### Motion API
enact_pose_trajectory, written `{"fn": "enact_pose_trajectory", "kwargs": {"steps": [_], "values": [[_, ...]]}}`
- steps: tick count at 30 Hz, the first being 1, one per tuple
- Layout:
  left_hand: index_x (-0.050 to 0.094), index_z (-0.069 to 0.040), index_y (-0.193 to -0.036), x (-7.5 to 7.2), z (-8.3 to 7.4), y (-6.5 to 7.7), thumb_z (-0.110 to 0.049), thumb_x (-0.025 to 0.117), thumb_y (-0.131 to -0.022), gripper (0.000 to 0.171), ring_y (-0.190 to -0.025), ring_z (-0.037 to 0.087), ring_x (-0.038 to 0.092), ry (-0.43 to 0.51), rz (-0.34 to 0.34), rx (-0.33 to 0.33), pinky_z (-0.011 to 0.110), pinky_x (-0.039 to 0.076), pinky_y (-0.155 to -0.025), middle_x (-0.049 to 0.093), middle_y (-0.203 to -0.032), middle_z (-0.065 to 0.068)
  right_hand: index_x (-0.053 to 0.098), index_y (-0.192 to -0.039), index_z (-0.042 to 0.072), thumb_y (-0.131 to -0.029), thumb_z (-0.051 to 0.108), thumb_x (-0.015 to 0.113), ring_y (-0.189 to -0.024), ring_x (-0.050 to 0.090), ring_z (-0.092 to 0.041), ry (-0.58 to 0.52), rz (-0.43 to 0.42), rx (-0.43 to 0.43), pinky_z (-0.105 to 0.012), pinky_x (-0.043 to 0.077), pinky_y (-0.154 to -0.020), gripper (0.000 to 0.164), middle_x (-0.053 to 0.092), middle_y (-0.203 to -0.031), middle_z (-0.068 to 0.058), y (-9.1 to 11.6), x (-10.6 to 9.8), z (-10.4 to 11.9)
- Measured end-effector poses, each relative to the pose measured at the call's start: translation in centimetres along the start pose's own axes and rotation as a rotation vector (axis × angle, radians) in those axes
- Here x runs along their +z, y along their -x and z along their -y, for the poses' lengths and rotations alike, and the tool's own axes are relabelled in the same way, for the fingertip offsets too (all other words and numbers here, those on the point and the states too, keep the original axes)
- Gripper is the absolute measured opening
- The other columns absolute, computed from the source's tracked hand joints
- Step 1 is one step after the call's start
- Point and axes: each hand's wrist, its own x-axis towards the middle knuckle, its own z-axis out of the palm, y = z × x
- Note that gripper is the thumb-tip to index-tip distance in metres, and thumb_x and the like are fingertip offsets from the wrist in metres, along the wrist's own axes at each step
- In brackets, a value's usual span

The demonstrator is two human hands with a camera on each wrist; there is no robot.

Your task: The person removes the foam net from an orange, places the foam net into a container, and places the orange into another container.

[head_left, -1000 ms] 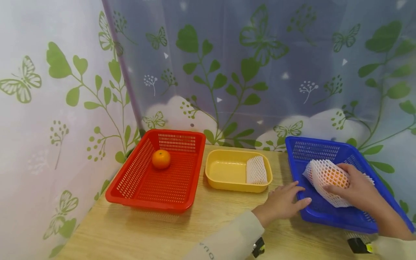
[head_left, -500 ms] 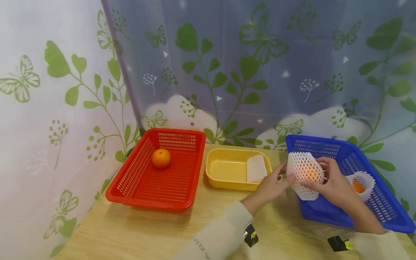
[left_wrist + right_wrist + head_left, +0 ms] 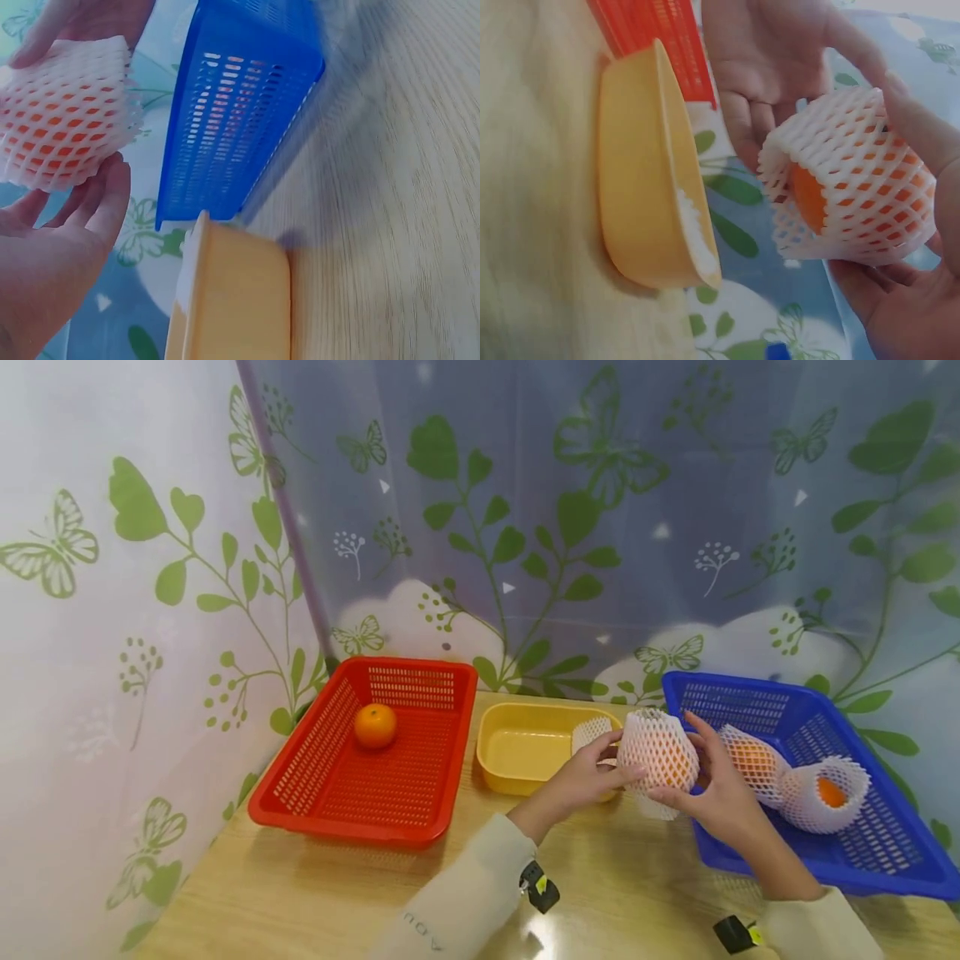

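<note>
An orange in a white foam net (image 3: 658, 760) is held up between both hands, in front of the blue basket's left side. My right hand (image 3: 723, 793) grips it from the right, thumb in front and fingers behind. At its left side is my left hand (image 3: 581, 777), fingers and thumb spread around the net's edge; whether they press on it is hard to tell. In the right wrist view, the netted orange (image 3: 855, 187) shows bare peel at the net's loose end, facing the left hand (image 3: 769, 52). The left wrist view shows the left fingers (image 3: 105, 202) under the net.
A blue basket (image 3: 750, 857) at right holds two more netted oranges (image 3: 825, 793). The yellow tub (image 3: 525, 747) in the middle contains a foam net (image 3: 588, 731). At left, a red basket (image 3: 360, 806) contains a bare orange (image 3: 375, 725). A patterned curtain hangs behind the table.
My right hand has lifted the netted orange out of the blue basket and carried it left. My left hand has moved left from the basket rim to the net's side.
</note>
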Motion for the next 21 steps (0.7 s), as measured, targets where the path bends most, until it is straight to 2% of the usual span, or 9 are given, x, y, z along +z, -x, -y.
{"fn": "enact_pose_trajectory", "kwargs": {"steps": [3,6,10,13,16,18,21], "values": [[0.038,-0.017,-0.148,-0.8,0.2,0.7,-0.024,0.066,-0.093,0.062,-0.109,0.01,0.059,0.008,0.007,0.005,0.028,0.052,-0.088,0.053,-0.132,0.0,0.001,-0.156,0.01,-0.085,0.01,0.076,-0.124,0.043,-0.042,-0.059,0.048,0.001,-0.008,0.044,-0.081,0.104,0.029,-0.148,-0.028,0.1,0.8,-0.1],[0.038,-0.021,-0.148,-1.4,0.6,1.5,-0.022,0.067,-0.092,0.063,-0.112,0.012,0.059,0.014,0.007,-0.006,0.03,0.052,-0.089,0.052,-0.134,-0.001,0.006,-0.156,0.006,-0.09,0.007,0.068,-0.125,0.048,-0.02,-0.14,0.074,0.0,-0.009,0.044,-0.083,0.09,0.028,-0.149,-0.03,0.3,1.5,-0.4],[0.036,-0.022,-0.148,-2.3,1.1,2.4,-0.018,0.069,-0.091,0.066,-0.118,0.016,0.057,0.008,0.008,-0.008,0.031,0.051,-0.092,0.051,-0.138,0.003,0.019,-0.151,-0.006,-0.095,0.003,0.06,-0.109,0.05,0.008,-0.213,0.076,-0.03,-0.012,0.047,-0.083,0.07,0.039,-0.14,-0.034,0.6,2.7,-0.9],[0.035,-0.02,-0.148,-2.9,1.5,3.2,-0.016,0.07,-0.09,0.067,-0.123,0.019,0.053,-0.056,0.02,0.006,0.032,0.049,-0.095,0.048,-0.142,0.005,0.024,-0.148,-0.009,-0.092,0.002,0.064,-0.106,0.051,0.01,-0.227,0.097,-0.033,-0.015,0.049,-0.082,0.07,0.043,-0.137,-0.034,0.8,3.7,-1.1],[0.038,-0.017,-0.146,-3.4,2.0,4.1,-0.019,0.073,-0.088,0.068,-0.125,0.018,0.051,-0.182,0.017,0.024,0.031,0.047,-0.098,0.046,-0.142,0.001,0.027,-0.149,-0.006,-0.088,0.006,0.071,-0.109,0.051,0.007,-0.208,0.11,0.004,-0.016,0.049,-0.083,0.076,0.043,-0.14,-0.029,1.0,4.6,-1.4],[0.039,-0.014,-0.146,-3.7,2.2,4.8,-0.02,0.075,-0.087,0.069,-0.125,0.019,0.051,-0.25,0.015,0.039,0.033,0.045,-0.101,0.046,-0.142,0.001,0.029,-0.148,-0.004,-0.085,0.008,0.074,-0.114,0.052,-0.002,-0.182,0.108,0.022,-0.016,0.048,-0.086,0.079,0.044,-0.141,-0.026,1.1,5.4,-1.4],[0.04,-0.011,-0.145,-4.2,2.2,5.8,-0.017,0.074,-0.087,0.067,-0.124,0.021,0.051,-0.295,0.019,0.044,0.035,0.044,-0.103,0.047,-0.142,0.004,0.033,-0.146,-0.005,-0.082,0.011,0.078,-0.119,0.053,-0.024,-0.175,0.11,0.034,-0.021,0.049,-0.088,0.08,0.045,-0.14,-0.025,1.2,6.5,-1.5]]}}
